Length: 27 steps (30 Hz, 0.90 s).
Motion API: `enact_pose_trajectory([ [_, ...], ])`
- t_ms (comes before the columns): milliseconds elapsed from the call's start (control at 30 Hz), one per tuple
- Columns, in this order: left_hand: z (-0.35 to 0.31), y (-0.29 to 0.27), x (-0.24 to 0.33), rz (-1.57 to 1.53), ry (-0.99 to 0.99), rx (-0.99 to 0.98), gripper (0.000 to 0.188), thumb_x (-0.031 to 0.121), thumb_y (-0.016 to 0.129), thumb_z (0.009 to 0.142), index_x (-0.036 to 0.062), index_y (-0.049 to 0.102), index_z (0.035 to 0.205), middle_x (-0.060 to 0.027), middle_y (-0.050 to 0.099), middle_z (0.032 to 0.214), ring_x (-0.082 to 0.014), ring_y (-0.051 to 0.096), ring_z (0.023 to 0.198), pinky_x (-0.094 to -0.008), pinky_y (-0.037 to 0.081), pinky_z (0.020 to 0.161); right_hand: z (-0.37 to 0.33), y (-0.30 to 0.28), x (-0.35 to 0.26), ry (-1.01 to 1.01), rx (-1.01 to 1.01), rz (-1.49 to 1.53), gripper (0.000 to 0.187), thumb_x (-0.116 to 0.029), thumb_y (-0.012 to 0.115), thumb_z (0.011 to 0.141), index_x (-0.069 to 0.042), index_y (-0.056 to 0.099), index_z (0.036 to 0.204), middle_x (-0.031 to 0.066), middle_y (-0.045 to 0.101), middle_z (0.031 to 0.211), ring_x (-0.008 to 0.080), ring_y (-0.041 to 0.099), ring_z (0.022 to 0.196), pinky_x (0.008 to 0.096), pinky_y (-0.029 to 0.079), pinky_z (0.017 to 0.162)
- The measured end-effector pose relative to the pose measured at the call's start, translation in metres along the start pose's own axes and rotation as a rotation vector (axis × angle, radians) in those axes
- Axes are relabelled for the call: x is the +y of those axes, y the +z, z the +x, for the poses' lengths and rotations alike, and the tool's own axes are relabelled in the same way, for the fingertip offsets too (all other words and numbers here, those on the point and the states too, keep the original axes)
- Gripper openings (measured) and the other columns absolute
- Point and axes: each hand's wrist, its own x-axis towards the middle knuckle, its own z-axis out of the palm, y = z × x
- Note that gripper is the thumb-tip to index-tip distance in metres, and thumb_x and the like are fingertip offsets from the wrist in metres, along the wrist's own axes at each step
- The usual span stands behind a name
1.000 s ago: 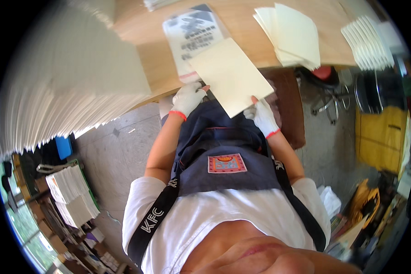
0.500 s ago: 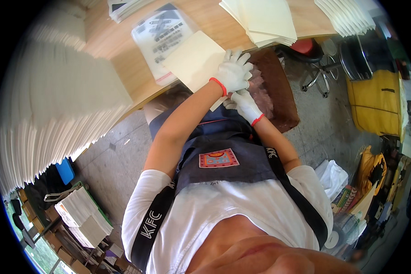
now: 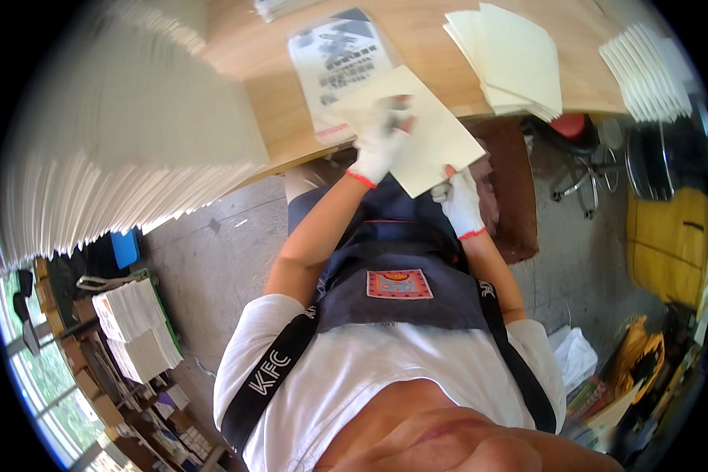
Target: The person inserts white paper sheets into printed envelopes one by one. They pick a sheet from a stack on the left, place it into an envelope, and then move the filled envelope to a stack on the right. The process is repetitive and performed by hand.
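A cream sheet or thin pad of paper (image 3: 436, 138) lies slanted across the table's front edge, its near corner sticking out over my lap. My right hand (image 3: 460, 203), in a white glove with a red cuff, grips the corner nearest it, thumb on top. My left hand (image 3: 379, 145), gloved the same way, is over the left part of the paper. Its fingers are smeared by motion, so their hold cannot be made out. Partly under the paper is a clear plastic packet (image 3: 340, 59) with dark print and a pink strip.
Tall stacks of paper (image 3: 134, 134) stand on the left. More cream sheets (image 3: 515, 63) and a fanned pile (image 3: 645, 75) lie on the wooden table (image 3: 275, 71) to the right. A brown box (image 3: 519, 212), a wheeled stool (image 3: 578, 138) and a yellow bag (image 3: 665, 252) are beyond my right arm.
My left hand has moved left across the paper, away from my right hand. The right hand now holds the paper's corner in plain sight. The whole view has shifted.
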Motion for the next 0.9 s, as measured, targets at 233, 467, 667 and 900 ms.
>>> enact_pose_trajectory([
  [233,0.023,-0.102,-0.022,0.204,-0.697,0.064,0.04,0.027,0.059,0.081,0.0033,0.048,0.111,-0.0088,0.061,0.073,-0.0152,0.055,0.055,-0.0276,0.043,0.05,0.016,-0.012,-0.014,0.188,0.022,0.301,0.01,-0.008,0.048,0.089,-0.012,0.052,0.096,-0.0001,0.054,0.074,0.0066,0.045,0.047,0.0192,0.035,0.036],
  [467,0.04,-0.099,-0.03,-0.024,-0.732,0.011,0.024,0.014,0.043,0.083,0.0029,0.059,0.098,-0.0092,0.062,0.067,-0.0131,0.049,0.043,-0.0274,0.04,0.041,0.018,-0.008,-0.029,0.113,0.039,0.236,0.019,-0.006,0.048,0.089,-0.01,0.052,0.107,0.0007,0.058,0.082,0.007,0.047,0.048,0.0184,0.037,0.037],
  [667,0.025,-0.092,-0.041,0.081,-0.497,0.058,0.023,0.01,0.041,0.085,0.0059,0.058,0.1,-0.0056,0.057,0.063,-0.0091,0.045,0.042,-0.0248,0.036,0.038,0.012,0.004,-0.035,-0.003,0.001,0.056,0.022,-0.009,0.048,0.09,-0.009,0.048,0.111,0.0031,0.056,0.078,0.0083,0.045,0.046,0.0193,0.035,0.036],
  [900,-0.02,-0.071,-0.04,-0.256,-0.637,0.13,0.024,0.003,0.041,0.08,0.0037,0.055,0.1,-0.006,0.055,0.064,-0.0132,0.048,0.042,-0.026,0.04,0.042,-0.008,0.017,-0.032,0.022,-0.046,0.028,0.022,-0.013,0.049,0.091,-0.009,0.046,0.112,0.0038,0.054,0.076,0.0101,0.045,0.044,0.0215,0.034,0.035],
])
